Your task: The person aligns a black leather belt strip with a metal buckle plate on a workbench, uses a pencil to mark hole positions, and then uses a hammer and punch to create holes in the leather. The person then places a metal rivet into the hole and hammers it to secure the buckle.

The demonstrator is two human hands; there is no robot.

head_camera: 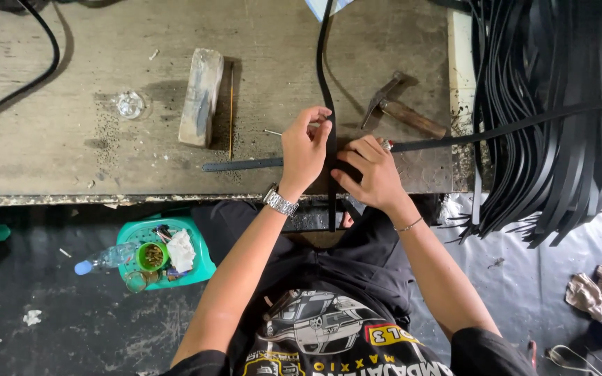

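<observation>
A long black strap runs from the far edge of the worn wooden workbench toward me and hangs over its near edge. A second black strap lies across it from left to right. My left hand, with a metal watch on the wrist, pinches the upright strap at the crossing and holds a thin nail-like pin. My right hand, wearing a ring and a thin bracelet, presses down on the crossing of the two straps.
A hammer lies just beyond my right hand. A wooden block and a small glass dish sit left of centre. Many black straps hang at the right. A green stool with small items stands below the bench.
</observation>
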